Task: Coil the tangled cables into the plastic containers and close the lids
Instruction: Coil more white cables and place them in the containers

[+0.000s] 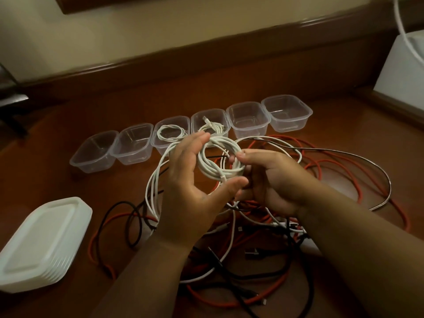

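A white cable coil (218, 167) is held up over the middle of the table. My left hand (191, 182) cups it from the left, thumb under it and fingers over its top. My right hand (268, 177) pinches its right side. Loose white loops (153, 182) trail down from the coil. Under my hands lies a tangle of red, black and white cables (252, 253). Several clear plastic containers (246, 120) stand in a row behind. Two of them hold a coiled white cable each (171, 133), (212, 127). A stack of white lids (43, 239) lies at the front left.
A white box (403, 65) stands at the back right, with a white cord (403, 28) running up past it. A raised wooden ledge (206, 56) borders the table's far side. A dark object (9, 92) sits at the far left edge.
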Demonstrator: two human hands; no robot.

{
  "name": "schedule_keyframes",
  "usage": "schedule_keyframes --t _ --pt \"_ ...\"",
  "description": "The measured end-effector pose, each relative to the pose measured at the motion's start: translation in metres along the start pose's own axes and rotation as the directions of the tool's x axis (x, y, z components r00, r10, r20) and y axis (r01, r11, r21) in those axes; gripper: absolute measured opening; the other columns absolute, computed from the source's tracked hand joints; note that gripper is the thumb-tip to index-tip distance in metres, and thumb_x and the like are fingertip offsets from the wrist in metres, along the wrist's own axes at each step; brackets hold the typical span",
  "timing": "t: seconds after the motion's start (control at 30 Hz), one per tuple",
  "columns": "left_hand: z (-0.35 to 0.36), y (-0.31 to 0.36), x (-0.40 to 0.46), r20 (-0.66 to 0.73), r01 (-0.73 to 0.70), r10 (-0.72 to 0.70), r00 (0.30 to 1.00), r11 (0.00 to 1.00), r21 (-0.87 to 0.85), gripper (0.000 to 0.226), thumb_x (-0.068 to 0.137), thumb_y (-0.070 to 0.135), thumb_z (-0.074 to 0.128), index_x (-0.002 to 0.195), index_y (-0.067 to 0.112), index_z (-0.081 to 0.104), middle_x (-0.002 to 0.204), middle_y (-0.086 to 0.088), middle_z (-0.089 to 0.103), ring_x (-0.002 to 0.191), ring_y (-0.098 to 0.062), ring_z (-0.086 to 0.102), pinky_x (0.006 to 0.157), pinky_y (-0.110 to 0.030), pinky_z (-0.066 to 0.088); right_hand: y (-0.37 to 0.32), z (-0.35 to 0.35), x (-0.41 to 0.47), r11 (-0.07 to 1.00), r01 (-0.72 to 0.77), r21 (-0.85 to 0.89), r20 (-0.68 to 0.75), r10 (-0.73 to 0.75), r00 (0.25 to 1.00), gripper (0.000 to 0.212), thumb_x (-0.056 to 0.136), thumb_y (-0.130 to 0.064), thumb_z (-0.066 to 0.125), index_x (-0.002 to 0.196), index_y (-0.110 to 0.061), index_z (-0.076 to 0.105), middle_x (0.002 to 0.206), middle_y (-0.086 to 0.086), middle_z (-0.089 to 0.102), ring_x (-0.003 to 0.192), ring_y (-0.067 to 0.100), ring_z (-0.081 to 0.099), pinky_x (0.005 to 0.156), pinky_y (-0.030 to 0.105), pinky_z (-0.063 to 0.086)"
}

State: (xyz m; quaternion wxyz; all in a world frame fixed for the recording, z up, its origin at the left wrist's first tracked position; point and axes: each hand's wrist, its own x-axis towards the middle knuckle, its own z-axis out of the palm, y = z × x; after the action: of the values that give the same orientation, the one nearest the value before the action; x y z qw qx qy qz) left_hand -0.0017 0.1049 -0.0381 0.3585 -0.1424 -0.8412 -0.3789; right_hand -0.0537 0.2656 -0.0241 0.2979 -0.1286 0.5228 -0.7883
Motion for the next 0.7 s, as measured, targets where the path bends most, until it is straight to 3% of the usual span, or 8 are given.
schedule_keyframes --t 0.13,0.3,0.53,0.7 --pt "0.0 -0.002 0.0 0.003 -0.082 0.082 0.997 0.993 0.079 0.073 0.075 0.054 0.074 0.129 0.009 0.055 0.132 -0.006 0.052 0.126 -0.013 0.048 0.105 -0.016 0.036 -0.001 -0.003 0.0 0.997 -0.051 -0.057 -0.03 0.049 0.998 0.025 0.1 -0.027 0.047 0.097 -0.007 0.062 0.072 0.008 0.061 0.069 0.021 0.062 0.073 0.04 0.051" --pt "0.0 -0.009 0.0 0.025 -0.066 0.063 0.998 0.988 0.141 0.073 0.071 0.05 0.08 0.125 0.006 0.059 0.126 -0.01 0.058 0.121 -0.009 0.048 0.101 -0.007 0.031 -0.001 -0.006 0.0 0.967 -0.036 -0.252 -0.041 0.026 0.999 0.024 0.102 -0.03 0.048 0.094 -0.013 0.063 0.082 0.01 0.063 0.073 0.021 0.063 0.067 0.036 0.054" --pt "-0.017 -0.002 0.012 0.173 -0.043 0.003 0.985 0.972 0.23 0.055 0.089 0.058 0.059 0.13 0.021 0.055 0.13 0.009 0.053 0.122 -0.002 0.047 0.098 -0.01 0.038 -0.005 0.01 -0.006 0.974 -0.076 -0.211 -0.045 0.068 0.997 0.026 0.104 -0.029 0.045 0.102 -0.008 0.059 0.088 0.014 0.066 0.069 0.024 0.066 0.063 0.037 0.056" --pt "-0.043 -0.003 0.025 0.211 0.074 -0.109 0.971 0.983 0.166 0.045 0.089 0.052 0.059 0.129 0.031 0.053 0.121 0.022 0.049 0.117 0.006 0.048 0.09 -0.014 0.042 -0.018 0.025 -0.006 0.896 -0.04 -0.442 -0.126 -0.018 0.992 0.024 0.102 -0.034 0.048 0.103 -0.015 0.063 0.091 0.013 0.072 0.074 0.024 0.07 0.074 0.043 0.06"
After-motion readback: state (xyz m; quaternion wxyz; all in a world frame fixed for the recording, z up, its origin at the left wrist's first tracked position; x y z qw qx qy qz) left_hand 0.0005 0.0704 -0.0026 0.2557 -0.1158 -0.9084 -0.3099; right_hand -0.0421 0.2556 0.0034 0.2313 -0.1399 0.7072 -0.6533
